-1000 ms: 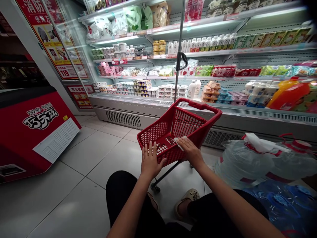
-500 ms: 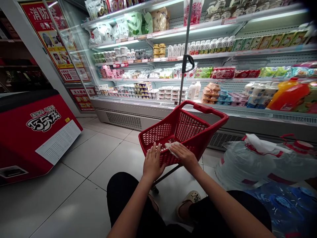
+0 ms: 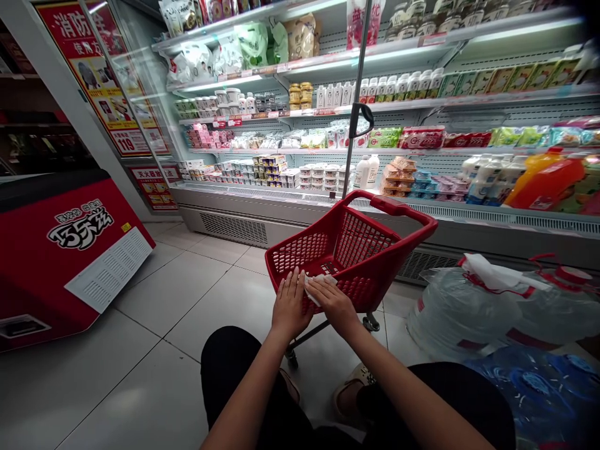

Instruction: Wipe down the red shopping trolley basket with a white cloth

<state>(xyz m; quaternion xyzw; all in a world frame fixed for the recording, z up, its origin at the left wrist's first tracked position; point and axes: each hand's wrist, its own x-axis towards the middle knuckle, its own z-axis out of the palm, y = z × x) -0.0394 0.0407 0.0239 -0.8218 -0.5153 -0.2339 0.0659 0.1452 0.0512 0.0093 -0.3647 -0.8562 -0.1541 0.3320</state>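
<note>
A red plastic shopping cart [image 3: 375,284] on wheels stands in front of me between my knees and the fridge. My left hand [image 3: 291,303] lies on the cart's near edge, its fingers stretched out and close together. Beside it, my right hand [image 3: 334,304] presses a crumpled white wipe [image 3: 330,279] against the same edge, fingers nearly flat over it. The two hands are almost touching. Part of the wipe is hidden under the right fingers; whether it is paper or cloth I cannot tell.
Behind the cart runs an open-looking dairy fridge [image 3: 225,225] with a black door handle [image 3: 362,120]. A red freezer [image 3: 75,269] stands left. Large water jugs [image 3: 464,306] and blue-capped bottles [image 3: 534,387] are at my right. Pale floor tiles [image 3: 187,300] lie between.
My right hand has slid left along the cart's near edge with the wipe, closer to my left hand. The cart has turned or shifted slightly right, and a rear wheel now shows.
</note>
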